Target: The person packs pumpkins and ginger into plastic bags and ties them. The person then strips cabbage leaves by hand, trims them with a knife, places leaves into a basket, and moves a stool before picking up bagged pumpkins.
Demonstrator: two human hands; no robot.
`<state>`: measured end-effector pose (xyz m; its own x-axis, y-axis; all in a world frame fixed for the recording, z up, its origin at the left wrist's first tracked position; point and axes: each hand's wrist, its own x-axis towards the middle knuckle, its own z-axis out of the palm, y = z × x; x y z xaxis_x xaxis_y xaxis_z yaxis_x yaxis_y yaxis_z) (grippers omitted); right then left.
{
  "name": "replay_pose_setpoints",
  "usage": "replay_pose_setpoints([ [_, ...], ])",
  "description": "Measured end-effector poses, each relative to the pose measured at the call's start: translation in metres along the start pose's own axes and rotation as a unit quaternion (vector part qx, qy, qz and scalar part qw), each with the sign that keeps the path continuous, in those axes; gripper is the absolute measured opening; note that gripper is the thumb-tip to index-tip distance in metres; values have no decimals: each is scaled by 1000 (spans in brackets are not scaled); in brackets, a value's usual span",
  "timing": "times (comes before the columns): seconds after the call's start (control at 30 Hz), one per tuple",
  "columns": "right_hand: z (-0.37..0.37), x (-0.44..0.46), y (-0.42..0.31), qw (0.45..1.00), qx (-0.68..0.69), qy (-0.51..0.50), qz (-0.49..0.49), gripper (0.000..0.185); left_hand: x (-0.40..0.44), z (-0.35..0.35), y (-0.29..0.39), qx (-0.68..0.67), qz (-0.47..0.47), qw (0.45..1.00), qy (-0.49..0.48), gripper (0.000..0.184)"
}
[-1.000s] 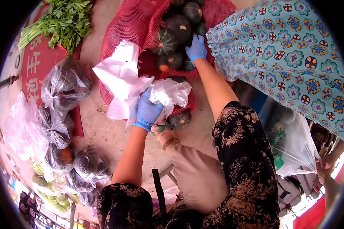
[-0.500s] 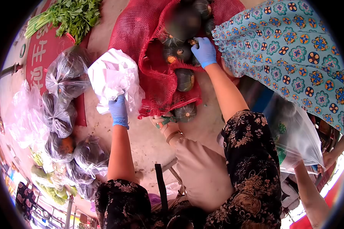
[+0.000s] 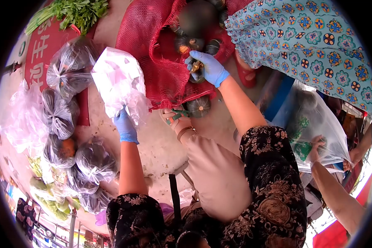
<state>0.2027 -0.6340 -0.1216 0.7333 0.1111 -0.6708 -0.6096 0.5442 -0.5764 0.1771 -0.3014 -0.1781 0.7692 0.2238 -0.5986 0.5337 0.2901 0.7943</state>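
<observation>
My left hand [image 3: 125, 126], in a blue glove, is closed on the gathered lower end of a crumpled white plastic bag [image 3: 119, 78]. In a matching glove, my right hand [image 3: 211, 68] grips a dark green squash [image 3: 198, 77] by its thick tan stem; my fingers and the stem hide part of it. This squash is over the front of a red mesh sack [image 3: 163, 78], whose mouth lies wide. Inside the sack are more squashes, one with an orange patch [image 3: 189, 44]. Another squash [image 3: 199, 106] rests by the sack's lower edge.
Several tied bags of produce [image 3: 72, 68] line the left side, with leafy celery [image 3: 80, 14] at top left. At right, a person in a patterned blue skirt [image 3: 306, 45] stands close. Another person's hand [image 3: 317, 146] is at a large clear bag [image 3: 318, 124].
My right hand has drawn back from the sack's inside, down and to the left, with the squash in its grip. The bag in my left hand hangs more stretched out. The other person's hand has risen.
</observation>
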Motion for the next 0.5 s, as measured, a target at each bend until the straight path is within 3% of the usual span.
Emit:
replay_pose_setpoints([
  [0.03,11,-14,-1,976,-211,32,42,32,-8,-1,4,23,13,1000,-11,26],
  [0.07,22,-28,-1,905,-414,60,84,36,-14,-1,10,44,28,998,-20,27],
  [0.1,15,-37,14,801,-595,67,15,42,-17,-1,14,64,45,997,-29,29],
  [0.13,5,-44,29,738,-669,85,25,47,-19,-6,13,117,51,990,-54,29],
  [0.2,-8,-60,52,695,-705,128,66,48,-21,-17,9,224,60,967,-104,32],
  [0.3,-40,-65,98,679,-723,125,36,43,-30,-7,0,213,39,965,-149,32],
  [0.4,-39,-73,106,732,-649,204,-19,33,-34,4,-5,183,8,970,-158,32],
  [0.5,-61,-80,120,838,-487,248,-3,25,-37,12,-6,139,-14,978,-152,30],
])
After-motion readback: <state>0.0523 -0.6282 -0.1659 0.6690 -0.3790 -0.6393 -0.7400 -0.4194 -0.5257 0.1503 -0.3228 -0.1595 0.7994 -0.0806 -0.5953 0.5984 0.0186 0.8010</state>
